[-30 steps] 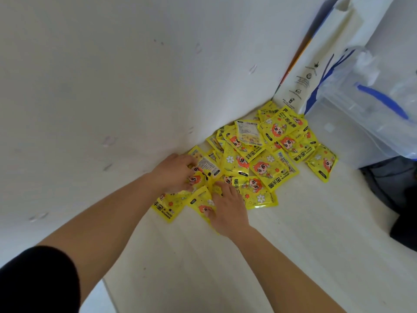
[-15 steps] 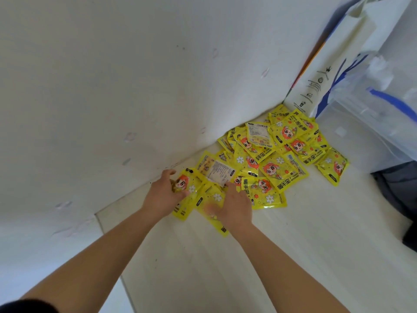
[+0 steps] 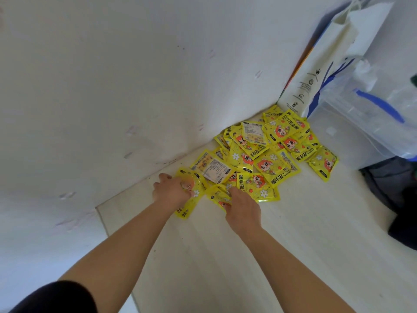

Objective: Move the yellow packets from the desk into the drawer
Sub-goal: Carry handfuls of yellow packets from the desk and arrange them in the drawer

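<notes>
Your left hand (image 3: 173,192) is curled round the near packet (image 3: 191,201), at the 9 o'clock end of the pile of yellow packets (image 3: 274,164). Your right hand (image 3: 244,207) lies on the next packet (image 3: 217,196), just beside it at 3 o'clock. Its fingers bend down out of sight, so I cannot tell if it grips or only presses.

The packets look shiny and slippery. Take only a few at a time and squeeze them flat together. Lift them gently so the pile does not slide. The drawer is not in view, so find it before you carry.

The desk (image 3: 225,267) is pale and smooth. A white wall (image 3: 135,86) stands at 12 o'clock, with the pile right up against it. A white paper bag (image 3: 334,53) leans at 1 o'clock. A clear plastic bag (image 3: 383,129) sits at 2 o'clock, and a dark cloth (image 3: 392,188) at 3 o'clock.
</notes>
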